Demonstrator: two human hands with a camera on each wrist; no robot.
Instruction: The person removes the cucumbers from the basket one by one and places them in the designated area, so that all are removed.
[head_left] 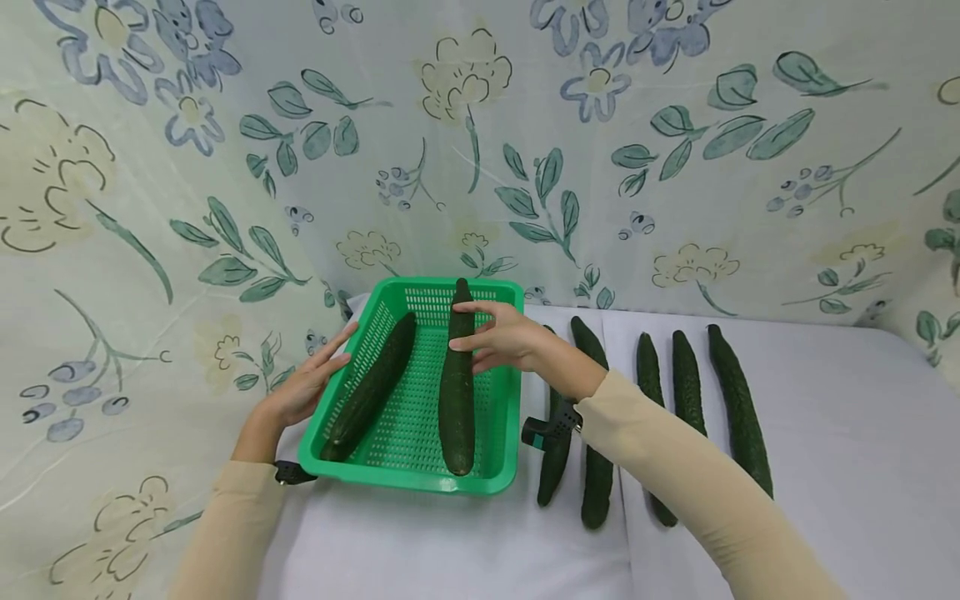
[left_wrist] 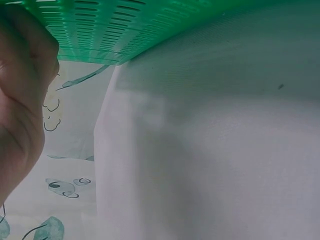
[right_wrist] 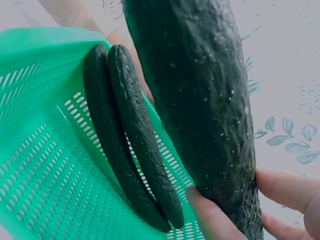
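My right hand [head_left: 502, 336] grips a dark green cucumber [head_left: 457, 408] near its narrow far end, over the right half of a green plastic basket [head_left: 420, 481]. In the right wrist view the thumb and fingers pinch this bumpy cucumber [right_wrist: 195, 100] from both sides. Two more cucumbers lie side by side along the basket's left wall, a smooth one [right_wrist: 112, 135] and a bumpier one [right_wrist: 137, 120]; the head view shows them as nearly one shape. My left hand [head_left: 303, 387] rests with extended fingers against the outside of the basket's left wall.
Several cucumbers lie lengthwise on the white tablecloth [head_left: 825, 417] right of the basket, the nearest being a thin cucumber [head_left: 555, 458], partly behind the right wrist. My right forearm crosses over some of them. A floral curtain [head_left: 480, 167] hangs behind and left of the table.
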